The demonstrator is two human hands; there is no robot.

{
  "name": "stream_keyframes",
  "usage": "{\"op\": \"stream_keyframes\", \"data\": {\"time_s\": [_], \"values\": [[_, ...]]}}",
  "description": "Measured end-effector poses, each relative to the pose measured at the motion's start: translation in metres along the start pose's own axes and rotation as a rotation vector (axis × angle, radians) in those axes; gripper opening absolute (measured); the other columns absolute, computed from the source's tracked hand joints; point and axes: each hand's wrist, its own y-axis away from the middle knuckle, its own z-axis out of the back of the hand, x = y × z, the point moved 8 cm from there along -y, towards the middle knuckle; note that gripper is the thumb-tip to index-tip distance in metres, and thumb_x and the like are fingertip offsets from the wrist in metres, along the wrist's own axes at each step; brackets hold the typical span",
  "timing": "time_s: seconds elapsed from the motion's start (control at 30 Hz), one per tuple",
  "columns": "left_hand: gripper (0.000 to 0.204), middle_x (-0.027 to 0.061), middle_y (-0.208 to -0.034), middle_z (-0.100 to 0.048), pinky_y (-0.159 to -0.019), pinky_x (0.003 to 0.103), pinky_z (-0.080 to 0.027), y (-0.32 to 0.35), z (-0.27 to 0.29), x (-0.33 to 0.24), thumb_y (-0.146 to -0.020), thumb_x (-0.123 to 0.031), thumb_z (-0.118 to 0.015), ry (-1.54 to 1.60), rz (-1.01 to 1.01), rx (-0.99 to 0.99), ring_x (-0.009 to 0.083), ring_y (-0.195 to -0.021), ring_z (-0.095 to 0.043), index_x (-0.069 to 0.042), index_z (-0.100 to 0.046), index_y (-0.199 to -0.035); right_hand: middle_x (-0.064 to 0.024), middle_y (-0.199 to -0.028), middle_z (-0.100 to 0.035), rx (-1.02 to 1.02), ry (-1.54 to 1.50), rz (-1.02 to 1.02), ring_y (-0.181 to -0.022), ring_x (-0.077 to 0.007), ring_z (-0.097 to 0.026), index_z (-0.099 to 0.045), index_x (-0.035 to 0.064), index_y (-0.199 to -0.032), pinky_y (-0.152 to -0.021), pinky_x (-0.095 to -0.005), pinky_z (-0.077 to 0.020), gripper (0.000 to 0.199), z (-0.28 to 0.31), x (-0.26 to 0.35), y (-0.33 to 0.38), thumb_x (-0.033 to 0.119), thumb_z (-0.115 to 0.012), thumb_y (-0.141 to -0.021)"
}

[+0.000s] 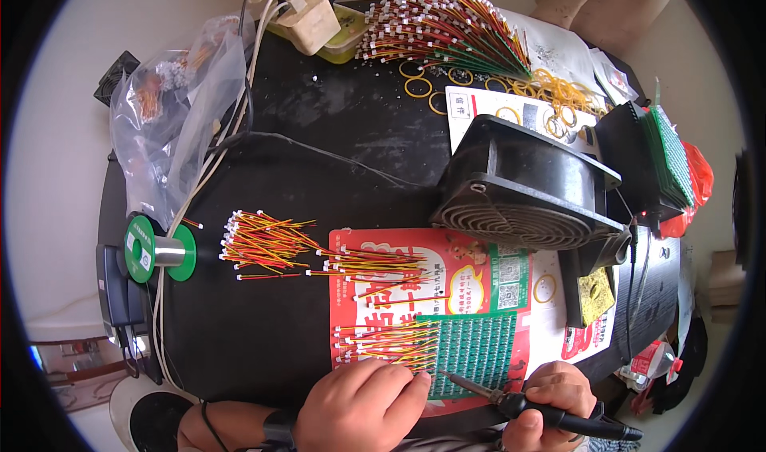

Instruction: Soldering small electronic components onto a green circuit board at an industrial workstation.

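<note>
Touching the green circuit board (472,348), soldering iron (511,402) in right grip (554,408).

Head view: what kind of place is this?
Likely a small hand-soldering bench, perhaps in a home workshop. The right hand holds a soldering iron over a green circuit-board panel, a black fan faces the work, and bundles of connector wires lie about.

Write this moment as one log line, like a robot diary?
left hand: pressing on green circuit board | right hand: holding soldering iron, tip at the board | wire bundles: attached at left edge
</note>
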Motion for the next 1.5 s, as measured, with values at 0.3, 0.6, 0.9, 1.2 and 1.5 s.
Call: {"op": "stream_keyframes", "data": {"time_s": [0.3,0.6,0.9,1.2,1.5], "values": [[0.013,0.0108,-0.086,-0.061,-0.067,0.038,-0.055,-0.0005,-0.0035,0.0042,-0.082,-0.002,-0.069,0.054,0.051,0.039,0.0290,-0.079,-0.064,0.001,-0.072,-0.094,-0.0148,-0.071,-0.061,0.079,-0.033,-0.006,-0.052,-0.0234,-0.056,-0.059,-0.0073,-0.098,-0.051,-0.0363,-0.0464,0.017,-0.0017,-0.0002,-0.0040,0.005,-0.066,-0.089],[0.014,0.0105,-0.087,-0.061,-0.069,0.037,-0.055,-0.0027,-0.0027,0.0035,-0.081,-0.003,-0.070,0.031,0.047,0.019,0.0288,-0.080,-0.064,0.001,-0.072,-0.095,-0.0143,-0.071,-0.060,0.107,-0.026,-0.022,-0.054,-0.0242,-0.058,-0.058,-0.0066,-0.099,-0.052,-0.0368,-0.0484,0.018,-0.0047,-0.0028,-0.0043,0.008,-0.067,-0.091],[0.016,0.0112,-0.090,-0.063,-0.071,0.037,-0.056,-0.0016,-0.0031,0.0024,-0.080,-0.003,-0.069,0.017,0.039,0.025,0.0289,-0.083,-0.065,0.002,-0.072,-0.096,-0.0132,-0.068,-0.058,0.087,-0.016,0.011,-0.052,-0.0240,-0.057,-0.058,-0.0071,-0.097,-0.050,-0.0367,-0.0468,0.022,-0.0041,-0.0001,-0.0025,0.012,-0.067,-0.093],[0.017,0.0118,-0.089,-0.063,-0.071,0.038,-0.056,-0.0013,-0.0026,0.0022,-0.080,-0.002,-0.069,0.010,0.045,0.031,0.0295,-0.082,-0.065,0.002,-0.072,-0.096,-0.0147,-0.069,-0.060,0.047,-0.044,-0.002,-0.052,-0.0226,-0.056,-0.059,-0.0077,-0.095,-0.050,-0.0357,-0.0456,0.022,0.0002,-0.0026,-0.0029,0.012,-0.069,-0.093],[0.020,0.0045,-0.082,-0.065,-0.062,0.034,-0.057,-0.0030,-0.0073,0.0025,-0.070,-0.001,-0.077,-0.034,0.006,0.053,0.0220,-0.071,-0.067,-0.004,-0.077,-0.090,-0.0151,-0.069,-0.060,0.091,-0.023,-0.031,-0.053,-0.0246,-0.057,-0.059,-0.0071,-0.098,-0.050,-0.0368,-0.0470,0.021,-0.0026,-0.0041,-0.0024,0.010,-0.070,-0.091]]}}
